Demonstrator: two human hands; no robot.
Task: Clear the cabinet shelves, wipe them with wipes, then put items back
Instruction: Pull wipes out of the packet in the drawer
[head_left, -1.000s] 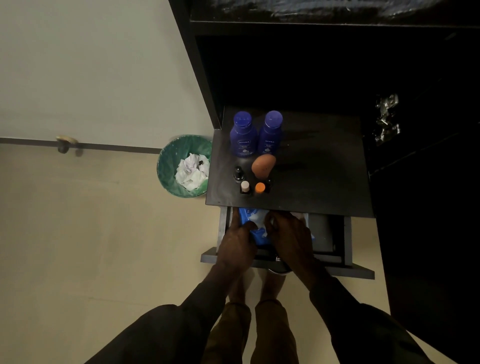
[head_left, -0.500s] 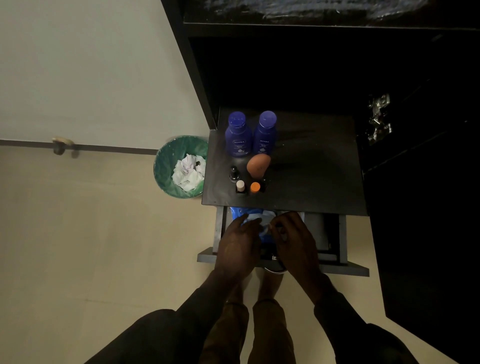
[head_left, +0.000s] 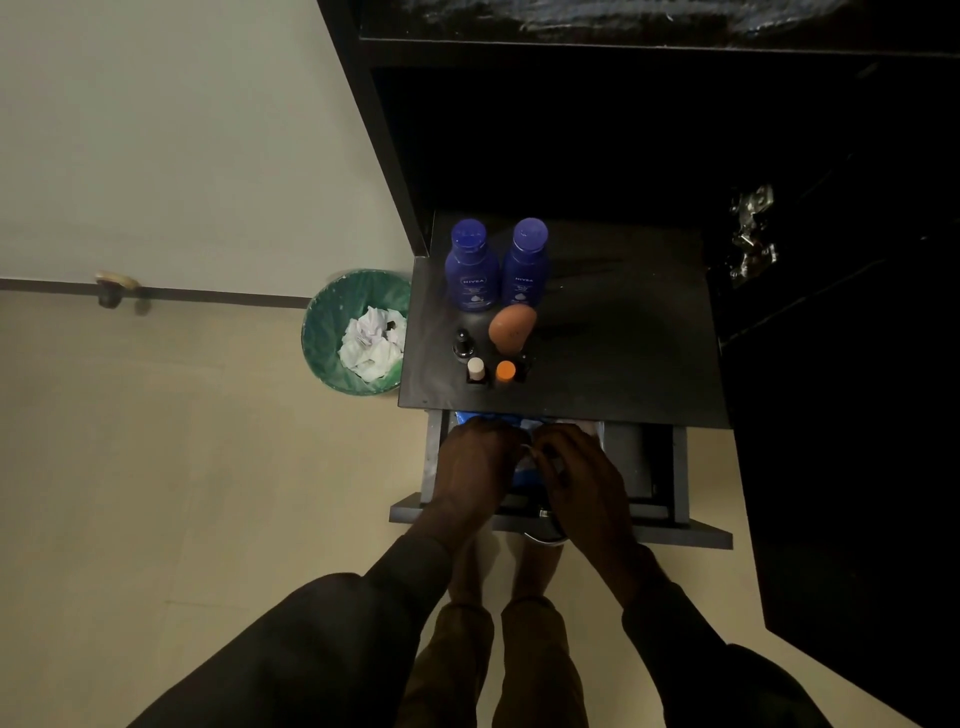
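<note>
I see both hands down in the open drawer (head_left: 644, 467) under the dark shelf (head_left: 623, 338). The left hand (head_left: 475, 462) and the right hand (head_left: 582, 473) sit close together, fingers curled, on a blue pack of wipes (head_left: 519, 421) that lies at the left end of the drawer. The right hand's fingertips look pinched on something pale at the top of the pack, but it is too dark for me to tell what. The left hand's grip presses down on the pack; I cannot tell if it is closed around it.

On the shelf above, two blue bottles (head_left: 470, 270) stand side by side near the back left. Just in front of them is an orange sponge (head_left: 511, 327) shaped like an egg. Near it stand three small bottles: one with a black cap (head_left: 461, 343), one with a white cap (head_left: 476, 370) and one with an orange cap (head_left: 505, 372).

On the floor to the left is a green bin (head_left: 332, 322) with crumpled white wipes (head_left: 371, 348) inside. It sits just beside the cabinet. A metal hinge (head_left: 750, 234) shines on the dark door at the right.
</note>
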